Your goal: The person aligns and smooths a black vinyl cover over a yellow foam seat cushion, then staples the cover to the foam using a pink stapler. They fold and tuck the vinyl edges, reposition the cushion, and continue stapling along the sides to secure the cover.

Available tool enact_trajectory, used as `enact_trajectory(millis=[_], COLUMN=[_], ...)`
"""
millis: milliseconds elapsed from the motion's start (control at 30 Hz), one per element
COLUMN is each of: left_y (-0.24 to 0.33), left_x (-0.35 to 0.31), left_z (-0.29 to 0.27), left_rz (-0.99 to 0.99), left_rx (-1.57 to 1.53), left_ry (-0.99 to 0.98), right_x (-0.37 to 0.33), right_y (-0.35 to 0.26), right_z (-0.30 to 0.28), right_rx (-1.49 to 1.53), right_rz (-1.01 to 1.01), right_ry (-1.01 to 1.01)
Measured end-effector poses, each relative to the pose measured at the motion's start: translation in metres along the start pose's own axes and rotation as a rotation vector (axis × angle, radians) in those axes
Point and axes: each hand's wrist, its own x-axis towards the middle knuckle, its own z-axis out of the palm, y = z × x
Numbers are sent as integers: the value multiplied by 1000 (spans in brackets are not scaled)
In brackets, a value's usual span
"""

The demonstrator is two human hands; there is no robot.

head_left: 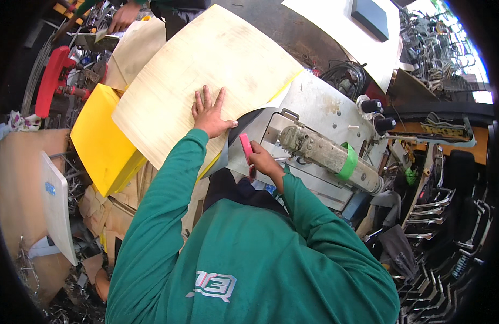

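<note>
My left hand (210,117) lies flat on a large pale wooden-looking panel (206,54), fingers stretched out and the thumb toward its right edge. Yellow material and a grey-black sheet (244,123) show along that edge. Just right of it my right hand (265,160) is closed around a pink, flat-sided tool (245,144); its kind is unclear, and the fingers cover its middle. The tool's upper end stands close to the sheet.
A sewing machine (325,154) with a green band stands on a metal table (319,97) at right, near two dark thread cones (383,125). A yellow block (101,140) is at left. Another person's hand (123,17) is at the far left. Metal parts hang at right.
</note>
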Motion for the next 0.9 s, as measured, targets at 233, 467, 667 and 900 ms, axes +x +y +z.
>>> enact_trajectory(millis=[233,467,667,900], left_y=[-3,-4,-4,-5], left_x=[1,-1,-5,-5], left_z=[-1,-4,-7,-3], left_rz=[16,20,3,13], left_rx=[-38,-98,-178,-220], left_ry=[-14,6,-4,45], right_x=[1,0,8,15], right_y=[-54,-99,-111,-112], right_z=[0,-16,-11,-7], right_rx=[6,-705,-843,-924], right_rz=[-144,-279,-101,42], right_ry=[103,204,130,100])
